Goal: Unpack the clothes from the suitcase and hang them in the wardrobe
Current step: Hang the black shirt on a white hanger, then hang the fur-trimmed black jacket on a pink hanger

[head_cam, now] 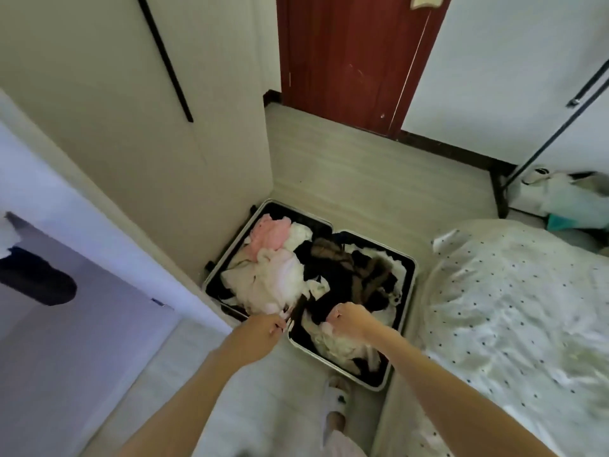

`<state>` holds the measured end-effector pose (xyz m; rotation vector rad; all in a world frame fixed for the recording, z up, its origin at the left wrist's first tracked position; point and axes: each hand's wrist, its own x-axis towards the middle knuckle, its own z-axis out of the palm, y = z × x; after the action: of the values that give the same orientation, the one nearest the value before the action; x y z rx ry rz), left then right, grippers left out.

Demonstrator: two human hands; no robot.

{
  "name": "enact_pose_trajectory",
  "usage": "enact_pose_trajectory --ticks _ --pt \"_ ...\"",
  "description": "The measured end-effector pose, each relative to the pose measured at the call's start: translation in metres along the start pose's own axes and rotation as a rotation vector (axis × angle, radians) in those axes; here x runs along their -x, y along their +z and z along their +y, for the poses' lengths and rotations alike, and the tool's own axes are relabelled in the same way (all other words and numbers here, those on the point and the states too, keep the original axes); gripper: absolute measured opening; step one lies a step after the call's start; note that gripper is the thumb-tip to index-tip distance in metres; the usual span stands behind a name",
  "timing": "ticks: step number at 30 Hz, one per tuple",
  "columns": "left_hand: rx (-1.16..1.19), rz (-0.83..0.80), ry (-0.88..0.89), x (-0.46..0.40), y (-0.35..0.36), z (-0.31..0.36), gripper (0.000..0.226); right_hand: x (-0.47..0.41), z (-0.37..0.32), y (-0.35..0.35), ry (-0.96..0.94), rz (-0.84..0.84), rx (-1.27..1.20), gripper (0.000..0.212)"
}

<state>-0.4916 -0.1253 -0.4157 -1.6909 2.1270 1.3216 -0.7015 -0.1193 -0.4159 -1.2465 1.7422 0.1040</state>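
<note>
An open suitcase (408, 268) lies flat on the floor between the wardrobe and the bed. Its left half holds pink (268, 237) and white clothes (273, 282); the right half holds dark garments (346, 272) and more white cloth. My left hand (263, 329) reaches to the near edge of the left half, fingers curled and pinching a bit of white fabric. My right hand (349, 319) is over the right half, its fingers curled into the clothes there. What exactly it grips is hidden.
The wardrobe (131, 127) stands on the left with an open door (66, 232) beside my left arm. A bed with a dotted cover (514, 308) fills the right. A red-brown door (346, 61) is ahead, and a black rack (534, 153) with bags stands far right.
</note>
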Motion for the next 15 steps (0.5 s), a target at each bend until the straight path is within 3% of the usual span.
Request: enact_pose_trajectory --ticks 6,12,15 --pt "0.031 -0.088 -0.119 -0.129 0.044 0.015 0.031 -0.101 0.076 -0.060 0.093 0.085 -0.141 0.033" --pt "0.001 -0.110 -0.145 -0.221 0.080 -0.007 0.031 -0.202 0.147 -0.031 0.213 0.008 -0.216 0.018" --pt "-0.058 -0.106 -0.152 -0.283 0.105 -0.039 0.033 -0.268 0.173 -0.004 0.295 -0.006 -0.233 0.029"
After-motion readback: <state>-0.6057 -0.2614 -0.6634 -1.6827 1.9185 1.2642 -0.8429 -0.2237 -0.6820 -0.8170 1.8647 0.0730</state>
